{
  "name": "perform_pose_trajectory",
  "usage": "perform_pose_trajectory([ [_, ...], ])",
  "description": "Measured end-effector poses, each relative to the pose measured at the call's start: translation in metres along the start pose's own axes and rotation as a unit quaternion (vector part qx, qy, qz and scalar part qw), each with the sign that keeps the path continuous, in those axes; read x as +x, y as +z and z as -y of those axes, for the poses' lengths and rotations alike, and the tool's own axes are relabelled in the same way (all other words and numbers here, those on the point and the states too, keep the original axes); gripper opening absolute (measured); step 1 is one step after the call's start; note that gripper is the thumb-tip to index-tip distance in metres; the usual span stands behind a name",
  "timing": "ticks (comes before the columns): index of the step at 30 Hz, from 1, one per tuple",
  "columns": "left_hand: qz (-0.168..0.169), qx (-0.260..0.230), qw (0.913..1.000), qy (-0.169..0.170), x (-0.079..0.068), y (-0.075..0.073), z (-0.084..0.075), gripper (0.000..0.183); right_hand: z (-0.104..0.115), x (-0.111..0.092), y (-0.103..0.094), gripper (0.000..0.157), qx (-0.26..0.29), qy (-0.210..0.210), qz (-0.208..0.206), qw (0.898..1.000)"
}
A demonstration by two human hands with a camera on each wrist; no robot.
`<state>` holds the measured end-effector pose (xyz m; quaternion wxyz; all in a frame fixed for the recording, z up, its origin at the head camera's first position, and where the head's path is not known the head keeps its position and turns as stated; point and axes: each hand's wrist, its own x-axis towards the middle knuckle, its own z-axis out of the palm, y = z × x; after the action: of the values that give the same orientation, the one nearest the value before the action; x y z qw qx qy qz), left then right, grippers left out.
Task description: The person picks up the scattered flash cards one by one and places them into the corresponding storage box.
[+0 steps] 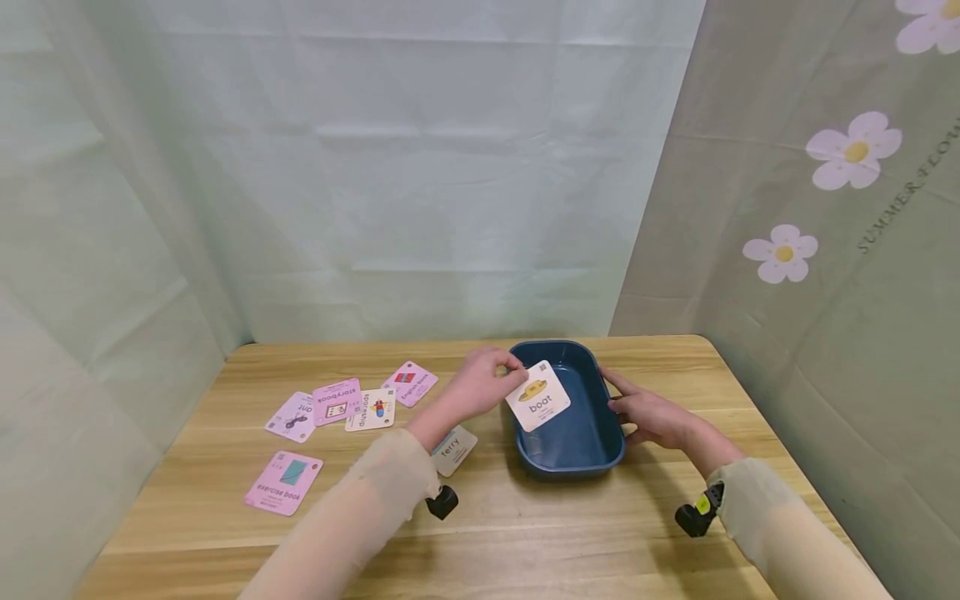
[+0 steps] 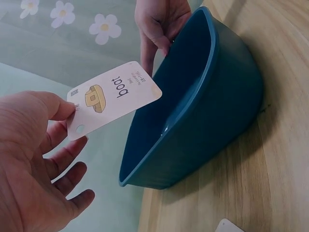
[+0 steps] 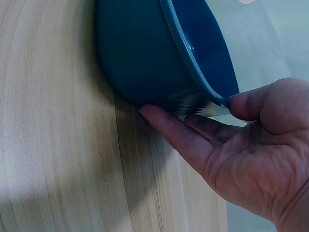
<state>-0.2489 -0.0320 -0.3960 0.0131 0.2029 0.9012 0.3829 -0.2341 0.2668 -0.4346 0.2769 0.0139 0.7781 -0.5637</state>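
My left hand (image 1: 483, 385) pinches a white "boat" card (image 1: 539, 396) by its corner, thumb on the printed face. A yellow boat is drawn on the card, which is held tilted over the left side of a blue plastic basin (image 1: 573, 457). In the left wrist view the other fingers (image 2: 71, 179) of this hand are spread below the card. My right hand (image 1: 654, 414) holds the basin at its right side, thumb at the rim and fingers against the outer wall. No card shows inside the basin in the head view.
A "ferry" card (image 1: 454, 451) lies partly behind the left forearm. Farther left on the wooden table (image 1: 202, 467) are the "exercise book" (image 1: 283, 483), "storybook" (image 1: 336, 402), "spaceship" (image 1: 371, 411), "ant" (image 1: 292, 418) and "English book" (image 1: 410, 383) cards. A pale curtain (image 1: 435, 167) stands behind the table.
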Motion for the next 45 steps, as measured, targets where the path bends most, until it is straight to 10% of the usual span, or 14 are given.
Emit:
perform_pose_trajectory([
  [45,0.091,0.195,0.974,0.071,0.006,0.042,-0.022,0.015,0.002,-0.001,0.002,0.06,0.005,-0.003,0.0,1.0],
])
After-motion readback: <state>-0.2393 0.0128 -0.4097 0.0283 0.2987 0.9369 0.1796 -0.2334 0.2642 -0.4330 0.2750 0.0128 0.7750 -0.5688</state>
